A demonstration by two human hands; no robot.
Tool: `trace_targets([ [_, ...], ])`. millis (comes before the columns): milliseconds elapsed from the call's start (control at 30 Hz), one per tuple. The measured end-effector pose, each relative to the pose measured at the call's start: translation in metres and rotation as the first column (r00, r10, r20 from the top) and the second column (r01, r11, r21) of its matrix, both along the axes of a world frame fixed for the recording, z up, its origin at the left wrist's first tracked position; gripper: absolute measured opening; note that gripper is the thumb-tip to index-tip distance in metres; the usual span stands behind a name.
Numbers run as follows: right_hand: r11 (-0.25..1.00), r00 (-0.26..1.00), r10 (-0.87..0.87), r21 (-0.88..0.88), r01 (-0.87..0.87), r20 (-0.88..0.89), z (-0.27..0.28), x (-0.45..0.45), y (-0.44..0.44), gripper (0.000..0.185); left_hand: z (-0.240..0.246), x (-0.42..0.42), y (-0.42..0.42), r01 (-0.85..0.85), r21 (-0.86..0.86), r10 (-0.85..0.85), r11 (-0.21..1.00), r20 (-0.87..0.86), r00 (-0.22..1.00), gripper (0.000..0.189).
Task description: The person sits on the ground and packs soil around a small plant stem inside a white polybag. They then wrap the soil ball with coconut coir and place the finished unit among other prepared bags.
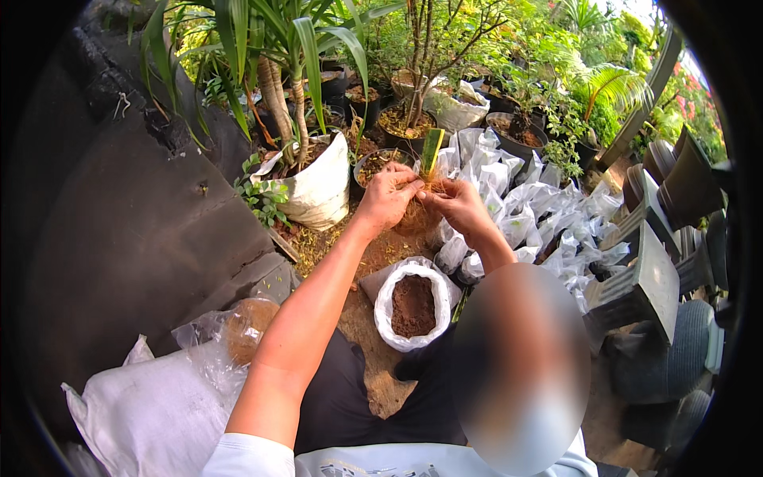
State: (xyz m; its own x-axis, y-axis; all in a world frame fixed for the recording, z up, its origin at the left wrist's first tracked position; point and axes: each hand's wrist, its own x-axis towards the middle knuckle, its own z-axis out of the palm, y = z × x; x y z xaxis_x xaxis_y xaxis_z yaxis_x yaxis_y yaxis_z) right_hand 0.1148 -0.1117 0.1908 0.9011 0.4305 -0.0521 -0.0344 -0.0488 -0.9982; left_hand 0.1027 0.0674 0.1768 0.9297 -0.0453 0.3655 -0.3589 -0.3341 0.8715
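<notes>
My left hand (390, 194) and my right hand (462, 206) meet in front of me, raised beyond a white bag. Between their fingertips is a tangle of brown fibre (417, 219), like coir or roots, hanging below the hands. A short, yellow-edged green leaf (431, 149), like a snake plant cutting, stands upright from the top of the fibre. Its base is hidden by fibre and fingers. The open white plastic bag (384, 325) stands on the ground between my legs. It holds dark brown soil (413, 304) with a hollow in the middle.
Several soil bags with loose plastic tops (512, 203) crowd the right. Black plastic pots (650, 280) are stacked farther right. A large plant in a white sack (322, 197) stands at the left. Clear plastic with brown fibre (247, 328) rests by a full white sack (149, 393).
</notes>
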Motion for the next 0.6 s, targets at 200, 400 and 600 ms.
trace_targets([
  [200, 0.994, 0.991, -0.107, -0.027, 0.105, -0.081, -0.097, 0.054, 0.005, 0.027, -0.082, 0.06, 0.011, 0.072, -0.061, -0.087, 0.996, -0.299, 0.95, 0.014],
  [400, 0.888, 0.99, -0.14, -0.438, 0.137, 0.026, -0.241, 0.09, 0.026, 0.028, -0.242, 0.096, 0.023, -0.029, -0.087, -0.027, 0.996, -0.581, 0.814, 0.014],
  [600, 0.697, 0.963, -0.093, -0.675, 0.244, 0.252, -0.34, 0.139, 0.033, 0.026, -0.339, 0.123, 0.014, -0.14, -0.11, 0.056, 0.984, -0.555, 0.83, 0.03],
])
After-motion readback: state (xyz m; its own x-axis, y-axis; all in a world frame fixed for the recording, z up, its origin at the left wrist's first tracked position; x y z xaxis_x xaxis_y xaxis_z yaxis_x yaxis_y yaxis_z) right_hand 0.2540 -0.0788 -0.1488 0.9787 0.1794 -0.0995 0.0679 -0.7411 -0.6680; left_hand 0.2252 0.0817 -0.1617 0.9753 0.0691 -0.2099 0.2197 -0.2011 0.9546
